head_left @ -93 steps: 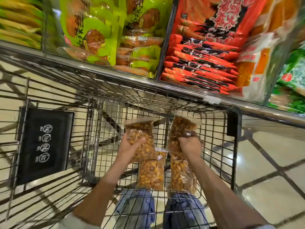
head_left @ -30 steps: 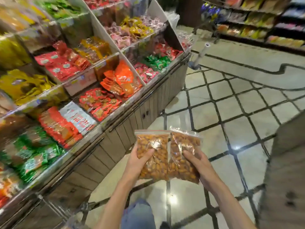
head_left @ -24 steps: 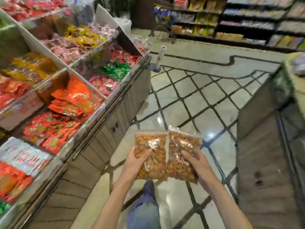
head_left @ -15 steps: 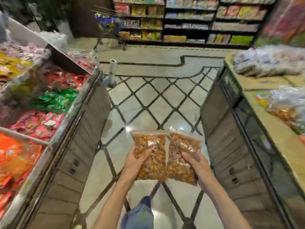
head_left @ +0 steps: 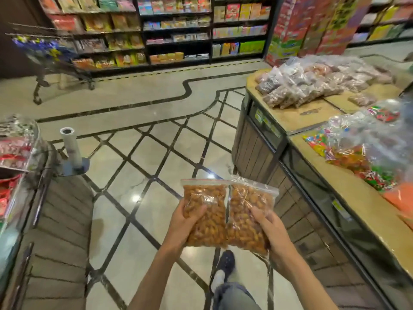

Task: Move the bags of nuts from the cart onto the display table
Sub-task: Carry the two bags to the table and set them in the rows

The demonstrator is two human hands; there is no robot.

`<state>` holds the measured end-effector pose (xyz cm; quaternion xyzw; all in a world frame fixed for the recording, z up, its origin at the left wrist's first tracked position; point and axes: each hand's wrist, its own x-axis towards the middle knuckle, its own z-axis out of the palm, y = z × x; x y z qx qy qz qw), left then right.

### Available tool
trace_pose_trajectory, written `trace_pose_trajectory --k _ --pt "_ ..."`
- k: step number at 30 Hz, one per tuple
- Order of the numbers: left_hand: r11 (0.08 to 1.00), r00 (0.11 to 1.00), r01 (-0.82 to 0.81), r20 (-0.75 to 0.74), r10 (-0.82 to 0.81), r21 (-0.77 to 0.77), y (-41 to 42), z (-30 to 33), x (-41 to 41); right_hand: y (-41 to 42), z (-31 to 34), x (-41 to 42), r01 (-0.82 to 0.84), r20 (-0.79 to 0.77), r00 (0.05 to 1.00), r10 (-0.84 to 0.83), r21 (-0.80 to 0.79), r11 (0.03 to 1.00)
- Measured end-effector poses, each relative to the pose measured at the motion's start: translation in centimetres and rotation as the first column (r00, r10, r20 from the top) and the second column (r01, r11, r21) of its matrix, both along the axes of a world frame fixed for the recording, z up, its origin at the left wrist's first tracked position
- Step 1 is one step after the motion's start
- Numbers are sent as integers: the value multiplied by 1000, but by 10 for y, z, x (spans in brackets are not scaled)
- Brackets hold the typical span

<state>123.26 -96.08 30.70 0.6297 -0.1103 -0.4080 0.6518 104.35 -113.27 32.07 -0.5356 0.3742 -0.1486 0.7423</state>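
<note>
Left hand (head_left: 182, 224) grasps one zip-top nut bag (head_left: 206, 211), right hand (head_left: 273, 229) grasps the other (head_left: 248, 211), both left of the display table (head_left: 348, 189). Risk: slick plastic slipping mid-stride.

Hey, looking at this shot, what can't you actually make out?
- Head view: packages on the dark back shelves are blurred; labels unreadable.
- Wooden display table runs off the right edge.
- Left hand and right hand: fingers hidden behind the clear zip bags of orange-brown nuts.
</note>
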Motion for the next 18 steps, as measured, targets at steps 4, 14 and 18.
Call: trace_pose_trajectory --k 4,14,18 --pt "999 999 21 45 -23 46 -79 -10 68 -65 -12 62 62 -14 998 -62 -23 998" --pt "992 982 118 145 -124 46 -270 4 216 -244 -7 200 143 54 988 -142 -12 990" --pt "986 975 158 149 -163 44 -340 5 259 -302 -2 238 203 57 978 -202 -15 979"
